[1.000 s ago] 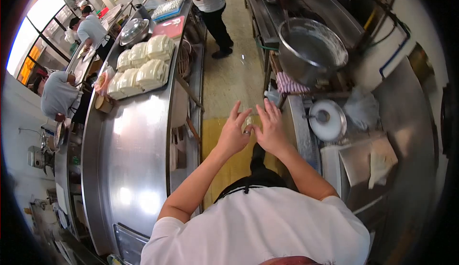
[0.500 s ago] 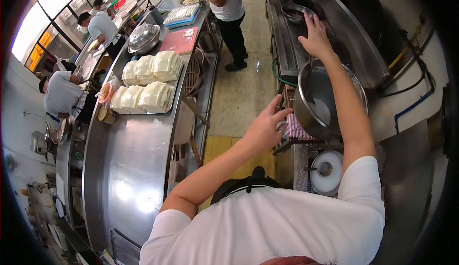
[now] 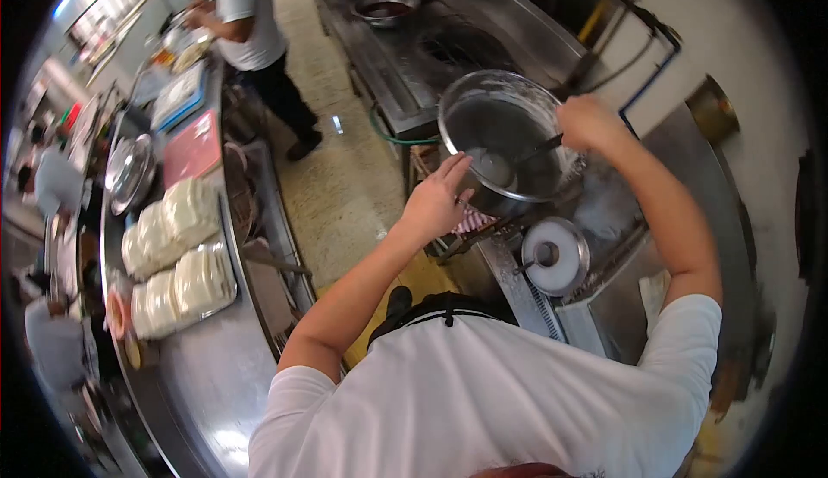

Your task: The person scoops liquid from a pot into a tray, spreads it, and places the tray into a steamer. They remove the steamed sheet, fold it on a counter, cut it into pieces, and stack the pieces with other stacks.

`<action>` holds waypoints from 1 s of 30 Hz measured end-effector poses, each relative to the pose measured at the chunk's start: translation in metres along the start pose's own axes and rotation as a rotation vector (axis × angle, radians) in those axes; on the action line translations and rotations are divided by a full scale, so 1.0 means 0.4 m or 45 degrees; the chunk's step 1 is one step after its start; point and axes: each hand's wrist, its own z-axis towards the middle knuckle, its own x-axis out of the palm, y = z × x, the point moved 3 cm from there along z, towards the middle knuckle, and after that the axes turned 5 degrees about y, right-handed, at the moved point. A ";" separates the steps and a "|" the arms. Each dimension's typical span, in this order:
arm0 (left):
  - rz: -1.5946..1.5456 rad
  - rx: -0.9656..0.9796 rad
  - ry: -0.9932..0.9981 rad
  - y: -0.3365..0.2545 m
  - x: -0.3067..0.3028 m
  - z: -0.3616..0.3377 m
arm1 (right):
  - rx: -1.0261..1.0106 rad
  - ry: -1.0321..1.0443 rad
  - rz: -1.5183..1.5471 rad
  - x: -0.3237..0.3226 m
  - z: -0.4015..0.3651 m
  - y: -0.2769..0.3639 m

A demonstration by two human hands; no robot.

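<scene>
A large metal pot (image 3: pixel 470 105) stands in front of me, its inner wall streaked with white. My right hand (image 3: pixel 591 122) is closed around the dark handle of a ladle (image 3: pixel 538 149) at the pot's right rim. The ladle's round bowl lies low inside the pot, toward the near left side. At the pot's near left rim is my left hand (image 3: pixel 435 204), fingers stretched out with the tips right at the edge. A striped cloth (image 3: pixel 471 221) shows just below that hand, under the pot.
Nearer me sits a round container of white contents (image 3: pixel 565 281) with a small ladle in it. A metal bowl (image 3: pixel 387 9) rests on the stove counter (image 3: pixel 379 72). On the left steel table (image 3: pixel 203 392) are stacked white sheets (image 3: pixel 185 292). A co-worker (image 3: pixel 250 16) stands beyond.
My right hand has come back from above the stove to the pot and now grips the ladle handle. My left hand has moved to the pot's rim. The view has turned right.
</scene>
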 end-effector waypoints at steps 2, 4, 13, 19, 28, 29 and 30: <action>0.022 0.063 0.016 0.024 0.014 0.030 | 0.075 0.116 0.199 0.049 -0.071 0.020; 0.122 0.153 0.046 0.054 0.036 0.054 | 0.001 0.139 0.205 0.060 -0.139 0.058; -0.155 0.210 0.022 0.121 0.089 0.104 | 0.169 -0.117 0.293 0.190 -0.140 0.277; -0.209 0.167 0.017 0.121 0.090 0.112 | 0.069 0.068 0.190 0.094 -0.177 0.200; -0.240 0.062 -0.012 0.106 0.087 0.119 | 0.061 -0.142 0.315 0.176 -0.107 0.198; -0.240 0.020 0.031 0.099 0.082 0.123 | 0.025 -0.104 0.278 0.183 -0.108 0.190; -0.241 -0.023 0.070 0.094 0.079 0.128 | -0.014 -0.067 0.238 0.162 -0.122 0.179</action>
